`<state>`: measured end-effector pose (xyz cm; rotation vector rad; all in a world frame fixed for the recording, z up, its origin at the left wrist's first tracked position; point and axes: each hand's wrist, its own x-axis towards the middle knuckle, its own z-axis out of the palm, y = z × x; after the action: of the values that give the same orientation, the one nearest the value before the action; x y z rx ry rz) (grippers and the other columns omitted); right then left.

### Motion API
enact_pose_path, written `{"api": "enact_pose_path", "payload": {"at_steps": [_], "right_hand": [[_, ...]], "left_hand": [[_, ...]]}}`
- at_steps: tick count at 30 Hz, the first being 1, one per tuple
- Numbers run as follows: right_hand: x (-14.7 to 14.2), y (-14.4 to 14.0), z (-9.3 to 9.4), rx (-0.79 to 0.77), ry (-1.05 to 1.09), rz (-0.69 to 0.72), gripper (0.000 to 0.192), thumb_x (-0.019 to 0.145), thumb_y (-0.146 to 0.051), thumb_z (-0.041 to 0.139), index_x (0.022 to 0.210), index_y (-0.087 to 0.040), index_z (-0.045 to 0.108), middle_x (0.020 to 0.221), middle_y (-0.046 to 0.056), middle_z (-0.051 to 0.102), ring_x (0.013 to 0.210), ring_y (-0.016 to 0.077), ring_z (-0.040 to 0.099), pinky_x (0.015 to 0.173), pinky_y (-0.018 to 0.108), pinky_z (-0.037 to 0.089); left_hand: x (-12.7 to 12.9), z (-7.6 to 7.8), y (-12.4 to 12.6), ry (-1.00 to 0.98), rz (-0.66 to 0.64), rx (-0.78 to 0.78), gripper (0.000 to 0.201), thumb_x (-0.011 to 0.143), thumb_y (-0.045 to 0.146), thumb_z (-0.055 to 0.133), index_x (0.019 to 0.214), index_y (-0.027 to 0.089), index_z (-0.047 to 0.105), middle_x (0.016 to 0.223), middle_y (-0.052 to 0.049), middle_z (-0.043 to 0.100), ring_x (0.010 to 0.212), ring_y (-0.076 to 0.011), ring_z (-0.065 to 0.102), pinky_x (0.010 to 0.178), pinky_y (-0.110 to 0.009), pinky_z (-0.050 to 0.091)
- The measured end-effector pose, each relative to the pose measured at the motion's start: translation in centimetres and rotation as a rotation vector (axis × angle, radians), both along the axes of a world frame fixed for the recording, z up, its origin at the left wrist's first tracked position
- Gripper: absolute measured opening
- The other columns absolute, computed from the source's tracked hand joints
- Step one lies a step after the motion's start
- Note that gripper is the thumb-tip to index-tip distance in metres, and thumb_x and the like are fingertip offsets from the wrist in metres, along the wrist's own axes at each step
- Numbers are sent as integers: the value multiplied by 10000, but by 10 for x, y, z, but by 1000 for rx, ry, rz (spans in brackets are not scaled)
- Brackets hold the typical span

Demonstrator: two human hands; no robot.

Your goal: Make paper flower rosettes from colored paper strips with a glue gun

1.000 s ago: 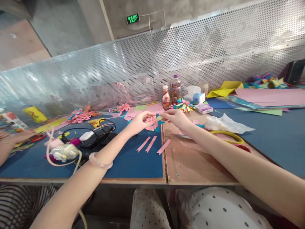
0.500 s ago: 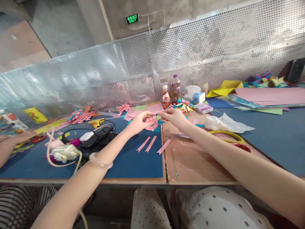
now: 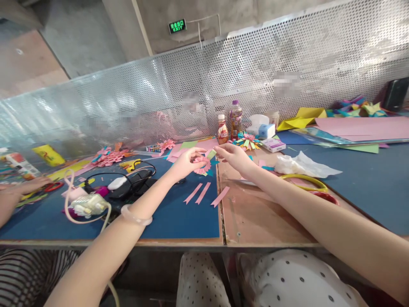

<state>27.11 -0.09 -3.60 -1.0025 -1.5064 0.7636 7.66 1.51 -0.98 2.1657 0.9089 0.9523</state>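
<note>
Worktop (image 3: 179, 221), blue mat beside a bare wooden panel, carrying a glue gun (image 3: 87, 204) at left, three pink paper strips (image 3: 206, 194) at centre, two drink bottles (image 3: 229, 123) at rear. Left hand (image 3: 187, 162) pinches a pink paper flower (image 3: 202, 165) held just above the mat; right hand (image 3: 234, 157), fingers loosely spread, holds nothing visible near it. Step judged: petal assembly; fitting another strip calls for a steady flower.

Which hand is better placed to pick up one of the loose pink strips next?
Probably the right hand: its fingers look free, while the left hand holds the pink paper flower. The pink strips lie just below both.
</note>
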Motion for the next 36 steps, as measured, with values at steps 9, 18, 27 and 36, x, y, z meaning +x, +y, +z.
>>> {"api": "enact_pose_path", "payload": {"at_steps": [9, 18, 27, 36], "right_hand": [[-4, -2, 0, 62, 2, 97, 306, 776, -406, 610, 990, -197, 671, 1029, 65, 684, 925, 177, 621, 832, 322, 462], [-3, -1, -2, 48, 48, 76, 379, 794, -466, 579, 1051, -195, 642, 1077, 71, 664, 979, 195, 609, 836, 328, 464], [-8, -10, 1, -85, 151, 196, 419, 681, -477, 690, 974, -179, 660, 983, 52, 675, 924, 176, 600, 824, 296, 422], [-15, -11, -11, -182, 283, 257, 453, 684, -498, 674, 1013, -188, 651, 1073, 84, 660, 1003, 201, 588, 792, 300, 442]], "left_hand": [[0, -4, 3, -32, -34, -68, 526, 705, 173, 663, 1193, 161, 465, 1121, -121, 592, 993, -201, 591, 840, -350, 465], [2, -3, 2, -123, 86, -47, 608, 684, 199, 694, 1237, 181, 442, 1029, -75, 593, 894, -160, 590, 778, -299, 477], [19, -6, -12, -542, 175, -188, 646, 694, 201, 679, 1278, 215, 405, 1002, -50, 553, 840, -136, 587, 674, -233, 475], [27, -8, -17, -638, 215, -176, 568, 677, 245, 706, 1186, 176, 465, 983, -50, 571, 814, -135, 577, 652, -233, 461]]}}
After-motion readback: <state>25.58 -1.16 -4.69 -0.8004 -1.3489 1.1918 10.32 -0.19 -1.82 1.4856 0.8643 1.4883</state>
